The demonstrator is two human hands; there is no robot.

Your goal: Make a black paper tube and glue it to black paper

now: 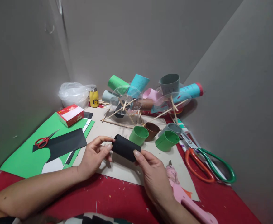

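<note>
A black paper tube [126, 148] is held tilted above the beige board [117, 168], its left end a little higher. My left hand [94, 155] pinches its left end, with the index finger at the open rim and the thumb below. My right hand [153, 172] grips the right end between thumb and fingers. Just beyond the tube stand a green paper cup [138, 137], a brown paper cup [152, 132], a grey paper cup [171, 127] and another green paper cup [166, 142]. A pink glue gun [183, 199] lies beside my right hand, partly hidden by the wrist.
Behind the cups stand wooden sticks [125, 107] and clear discs with coloured tubes. Large scissors [202, 152] lie right. At left are green sheets [21, 155], black paper [67, 143], small red scissors [43, 142], a red box [70, 115], a yellow container [94, 98] and a plastic bag [74, 95].
</note>
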